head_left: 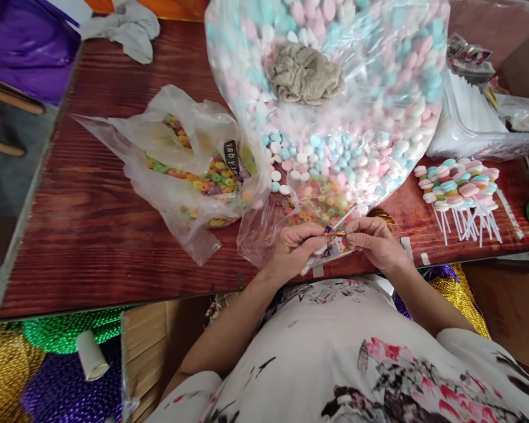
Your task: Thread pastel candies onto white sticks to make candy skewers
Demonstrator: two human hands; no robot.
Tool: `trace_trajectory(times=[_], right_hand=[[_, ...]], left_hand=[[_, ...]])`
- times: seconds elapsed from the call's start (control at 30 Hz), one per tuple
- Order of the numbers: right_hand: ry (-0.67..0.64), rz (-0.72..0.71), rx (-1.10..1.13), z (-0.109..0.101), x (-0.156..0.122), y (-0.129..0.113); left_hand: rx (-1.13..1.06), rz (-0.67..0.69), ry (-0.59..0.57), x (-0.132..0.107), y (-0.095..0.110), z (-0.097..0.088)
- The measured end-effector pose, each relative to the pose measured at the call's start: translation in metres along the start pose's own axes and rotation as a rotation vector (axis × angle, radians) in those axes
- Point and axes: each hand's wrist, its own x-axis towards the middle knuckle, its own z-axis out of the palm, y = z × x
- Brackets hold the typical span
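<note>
Wrapper [335, 247], small and brightly printed, sits just above the front edge of our bench [114, 247]; our left grip [294, 249] and right grip [374, 239] both pinch it, with a gold strip [337, 234] and a white stick [344, 218] showing between them. Beyond lies our large clear bag of pastel candies [357, 100], a crumpled cloth [305, 73] on top. Left, we have a ring-candy bag [158, 188]; right, candy skewers [458, 187] near a clear bin [485, 144].
</note>
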Motion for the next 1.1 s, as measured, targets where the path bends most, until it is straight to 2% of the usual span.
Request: trace_trajectory(times=[0.1,0.2,0.23,0.33,0.43,0.57,0.73,0.8,0.9,0.97,1.03,1.1], right_hand=[[0.065,-0.134,-0.161,0.001,-0.008,-0.001],[0.206,-0.483,-0.408,0.006,-0.017,-0.003],[0.21,-0.594,-0.502,0.009,-0.017,-0.004],[0.052,-0.809,-0.778,0.019,-0.011,-0.002],[-0.05,-0.876,-0.955,0.024,0.002,0.001],[-0.054,-0.813,-0.979,0.024,0.011,-0.001],[-0.042,-0.759,-0.938,0.024,0.007,0.0],[0.033,-0.777,-0.885,0.025,0.003,0.005],[0.235,-0.758,-0.73,0.026,-0.003,0.017],[0.264,-0.602,-0.569,0.026,-0.004,0.024],[0.191,-0.385,-0.387,0.024,-0.002,0.027],[0.076,-0.228,-0.248,0.021,0.001,0.023]], left_hand=[[-0.052,-0.083,0.06,0.003,-0.007,-0.002],[-0.104,-0.16,0.111,0.005,-0.007,-0.002],[-0.123,-0.176,0.112,0.006,-0.006,-0.001],[-0.184,-0.172,0.08,0.005,-0.003,0.004],[-0.231,-0.112,0.068,0.002,-0.002,0.006],[-0.174,-0.068,0.063,-0.002,-0.004,0.003],[-0.126,-0.034,0.079,-0.003,-0.007,0.001],[-0.115,0.008,0.088,-0.002,-0.007,0.001],[-0.08,0.089,0.089,-0.003,-0.002,0.003],[-0.014,0.173,0.077,-0.003,0.002,0.003],[0.083,0.283,0.048,-0.004,0.007,0.003],[0.186,0.376,-0.006,-0.004,0.013,0.002]])
